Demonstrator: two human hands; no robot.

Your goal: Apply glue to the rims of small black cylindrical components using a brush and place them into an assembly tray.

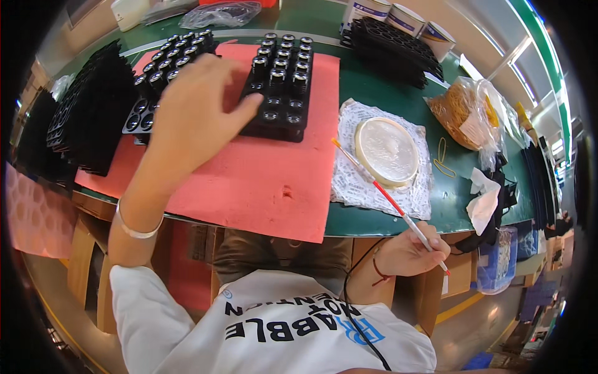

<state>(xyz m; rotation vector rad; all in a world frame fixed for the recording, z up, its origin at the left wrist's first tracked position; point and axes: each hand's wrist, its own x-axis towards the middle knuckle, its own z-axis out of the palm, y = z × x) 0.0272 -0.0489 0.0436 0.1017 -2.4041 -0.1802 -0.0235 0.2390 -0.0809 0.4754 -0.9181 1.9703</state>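
My left hand [196, 115] hovers over the gap between two black trays, its thumb stretched out and its fingers apart, slightly blurred. Nothing shows in its grasp. Beneath and beyond it is the left tray [132, 124], bearing dark cylindrical parts with shiny tops; the hand covers some of it. The right tray [274, 129] carries similar parts in rows, taller at the back and lower in front. Between the fingers of my right hand [411, 252] is a thin paintbrush [389, 197] with a red and white handle. Its orange tip points toward a round, pale dish [389, 153].
A pink foam mat [249, 193] lies under the trays on the green table [355, 219]. The dish stands on a patterned cloth [349, 181]. Stacked black trays rise at the left [87, 112] and back right [395, 50]. A bag of rubber bands [462, 118] sits farther right.
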